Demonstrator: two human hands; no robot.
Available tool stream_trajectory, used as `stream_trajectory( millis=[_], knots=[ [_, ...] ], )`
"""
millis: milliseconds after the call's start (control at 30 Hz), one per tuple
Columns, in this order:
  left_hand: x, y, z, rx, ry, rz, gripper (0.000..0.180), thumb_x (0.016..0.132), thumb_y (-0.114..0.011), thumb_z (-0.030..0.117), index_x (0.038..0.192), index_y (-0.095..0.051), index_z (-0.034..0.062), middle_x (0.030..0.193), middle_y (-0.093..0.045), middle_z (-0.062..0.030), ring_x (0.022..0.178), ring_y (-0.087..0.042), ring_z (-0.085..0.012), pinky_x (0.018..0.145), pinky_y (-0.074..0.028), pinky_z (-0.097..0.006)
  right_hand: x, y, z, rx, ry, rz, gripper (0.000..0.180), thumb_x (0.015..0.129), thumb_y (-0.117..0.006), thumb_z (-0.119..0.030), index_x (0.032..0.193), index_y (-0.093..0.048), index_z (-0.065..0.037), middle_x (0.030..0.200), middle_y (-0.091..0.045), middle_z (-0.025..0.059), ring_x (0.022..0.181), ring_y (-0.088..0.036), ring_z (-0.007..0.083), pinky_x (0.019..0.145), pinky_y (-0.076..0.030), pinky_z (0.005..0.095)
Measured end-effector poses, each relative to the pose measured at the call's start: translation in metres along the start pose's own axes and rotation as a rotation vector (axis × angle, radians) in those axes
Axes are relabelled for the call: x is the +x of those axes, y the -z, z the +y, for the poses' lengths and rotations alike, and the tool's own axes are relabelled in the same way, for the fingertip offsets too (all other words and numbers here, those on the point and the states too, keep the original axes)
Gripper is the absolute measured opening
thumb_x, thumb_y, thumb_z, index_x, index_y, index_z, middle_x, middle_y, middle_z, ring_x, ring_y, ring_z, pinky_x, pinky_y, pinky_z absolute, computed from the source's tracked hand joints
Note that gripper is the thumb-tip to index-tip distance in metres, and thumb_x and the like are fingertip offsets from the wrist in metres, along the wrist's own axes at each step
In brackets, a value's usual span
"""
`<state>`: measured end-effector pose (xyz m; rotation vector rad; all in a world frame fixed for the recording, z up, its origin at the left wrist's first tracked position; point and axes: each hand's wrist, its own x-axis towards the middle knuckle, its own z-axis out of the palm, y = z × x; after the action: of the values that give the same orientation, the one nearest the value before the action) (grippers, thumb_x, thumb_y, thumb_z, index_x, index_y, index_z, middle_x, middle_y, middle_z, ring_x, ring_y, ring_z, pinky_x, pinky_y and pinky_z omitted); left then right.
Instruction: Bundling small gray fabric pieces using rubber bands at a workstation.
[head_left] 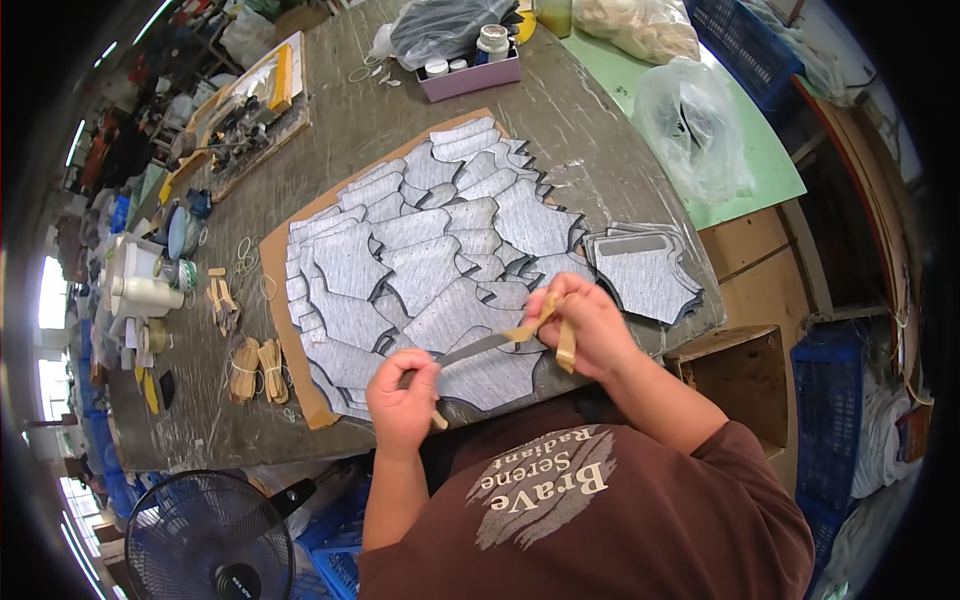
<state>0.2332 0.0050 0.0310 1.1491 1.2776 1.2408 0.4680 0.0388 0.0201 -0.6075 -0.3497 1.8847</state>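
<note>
A narrow grey and tan strip (482, 349) is stretched between my two hands, above grey fabric-like cut pieces (425, 270). My left hand (403, 398) pinches its dark grey end, and a short tan end shows below the fingers. Closed around the tan stretch, my right hand (585, 325) has a folded tan length hanging under its fingers. Whether the grey and tan parts are one band or two layers, I cannot tell. The cut pieces have dark edges and lie overlapping in rows on a brown cardboard sheet (277, 300).
A smaller stack of cut pieces (648, 275) lies at the table's right edge. Tied tan bundles (244, 370) rest left of the cardboard. Farther back stands a purple box (470, 82) with small bottles. A black fan (210, 540) is at the lower left, a wooden box (735, 375) at right.
</note>
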Motion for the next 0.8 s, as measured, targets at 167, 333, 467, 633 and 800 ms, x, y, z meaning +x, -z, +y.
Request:
stream_trajectory(
  millis=[167,333,467,633,800],
  knots=[
    [-0.010,0.025,-0.013,-0.027,0.257,0.074,0.004,0.083,-0.059,-0.001,0.083,-0.055,-0.0003,0.055,-0.051,-0.0027,0.043,-0.044,-0.0061,0.037,-0.032,-0.019,-0.011,0.001,0.015,-1.117,0.323,0.002,0.005,0.081,-0.049,-0.002,0.081,-0.048,-0.007,0.072,-0.049,0.0048,0.059,-0.045,0.0106,0.052,-0.038,0.0259],
    [-0.016,0.018,-0.014,0.060,0.352,0.081,0.004,0.082,-0.062,0.002,0.082,-0.058,0.0007,0.053,-0.052,-0.0009,0.042,-0.045,-0.0047,0.039,-0.033,-0.018,-0.012,0.005,0.041,-2.023,0.756,-0.374,0.030,0.072,-0.058,-0.012,0.102,-0.060,-0.012,0.070,-0.051,0.0025,0.059,-0.057,0.0185,0.049,-0.045,0.0305],
    [-0.015,0.016,-0.015,0.054,0.387,0.110,0.005,0.082,-0.062,0.003,0.082,-0.058,0.0006,0.054,-0.053,-0.0009,0.043,-0.046,-0.0049,0.039,-0.034,-0.018,-0.010,0.008,0.046,-2.118,0.711,-0.380,0.039,0.069,-0.056,-0.014,0.108,-0.061,-0.012,0.073,-0.050,0.0020,0.057,-0.056,0.0171,0.048,-0.045,0.0297],
    [-0.014,0.015,-0.020,0.024,0.349,0.141,0.004,0.083,-0.061,0.002,0.082,-0.058,-0.0002,0.055,-0.053,-0.0022,0.043,-0.046,-0.0050,0.039,-0.034,-0.018,-0.011,0.007,0.048,-2.122,0.743,-0.353,0.038,0.070,-0.056,-0.014,0.107,-0.062,-0.013,0.077,-0.047,0.0030,0.053,-0.055,0.0165,0.046,-0.044,0.0294],
    [-0.017,0.022,-0.024,-0.081,0.303,0.135,0.003,0.083,-0.060,0.000,0.081,-0.058,-0.0005,0.053,-0.052,-0.0021,0.042,-0.045,-0.0054,0.039,-0.034,-0.018,-0.010,0.007,0.048,-2.137,0.734,-0.340,0.037,0.069,-0.057,-0.014,0.106,-0.063,-0.014,0.079,-0.048,0.0028,0.053,-0.055,0.0158,0.045,-0.044,0.0291]
  ],
)
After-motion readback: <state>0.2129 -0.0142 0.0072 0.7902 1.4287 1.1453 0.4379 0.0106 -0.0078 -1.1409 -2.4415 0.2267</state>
